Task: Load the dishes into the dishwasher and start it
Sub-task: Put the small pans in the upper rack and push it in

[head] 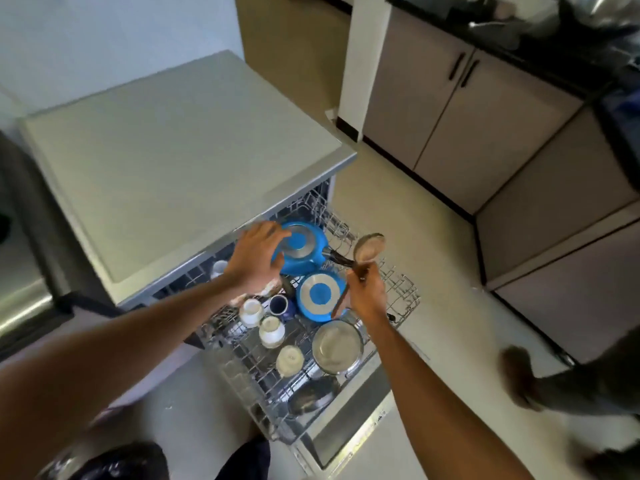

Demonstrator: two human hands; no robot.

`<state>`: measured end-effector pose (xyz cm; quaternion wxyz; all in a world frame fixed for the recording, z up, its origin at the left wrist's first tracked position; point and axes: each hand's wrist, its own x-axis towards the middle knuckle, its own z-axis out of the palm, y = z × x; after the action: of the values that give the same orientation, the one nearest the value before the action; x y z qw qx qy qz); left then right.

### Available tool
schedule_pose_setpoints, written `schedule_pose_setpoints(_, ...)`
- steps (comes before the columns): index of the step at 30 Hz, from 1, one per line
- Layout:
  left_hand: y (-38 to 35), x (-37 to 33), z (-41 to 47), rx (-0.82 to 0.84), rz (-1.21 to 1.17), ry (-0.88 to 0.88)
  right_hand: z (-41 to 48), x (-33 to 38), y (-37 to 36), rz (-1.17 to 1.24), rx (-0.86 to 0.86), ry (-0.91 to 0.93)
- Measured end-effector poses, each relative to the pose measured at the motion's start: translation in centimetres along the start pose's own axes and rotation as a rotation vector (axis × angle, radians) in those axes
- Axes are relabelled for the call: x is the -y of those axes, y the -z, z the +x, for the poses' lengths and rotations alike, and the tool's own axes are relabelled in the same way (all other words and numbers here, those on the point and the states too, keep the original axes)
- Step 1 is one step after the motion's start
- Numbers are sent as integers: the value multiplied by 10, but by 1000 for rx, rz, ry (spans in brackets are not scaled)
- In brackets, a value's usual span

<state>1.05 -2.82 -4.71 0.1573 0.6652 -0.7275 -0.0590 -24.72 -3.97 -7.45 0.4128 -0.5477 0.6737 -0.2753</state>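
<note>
Over the rack (403, 289), the ladle (369, 247) points bowl-end away.

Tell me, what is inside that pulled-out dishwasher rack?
Two upturned blue pans, several white cups, a dark cup and a steel bowl. The left hand covers part of the far pan; whatever lies beneath the dishes is hidden.

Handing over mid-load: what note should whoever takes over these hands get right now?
Left hand: open, fingers on the upturned larger blue pan at the back of the pulled-out wire rack.
Right hand: grips a brown wooden ladle above the rack.
Done: smaller blue pan, round steel bowl, three white cups racked.
To do: place the ladle, push the rack in, shut the door, start the dishwasher.
</note>
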Motion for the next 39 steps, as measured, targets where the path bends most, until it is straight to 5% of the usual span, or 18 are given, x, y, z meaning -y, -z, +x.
schedule_pose_setpoints(6, -1, 1, 137, 12, 159, -217, 81, -6, 7, 82, -214, -119)
schedule_pose_setpoints(10, 8, -2, 218, 82, 33, -137, 109, -11, 7, 163, -273, -168)
schedule_pose_setpoints(14, -26, 1, 241, 160, 169, -205, 120, -21, 9, 212, -283, -160)
schedule_pose_setpoints(39, -43, -7, 248, 117, 269, -151, 133, -122, -7, -227, 194, -97)
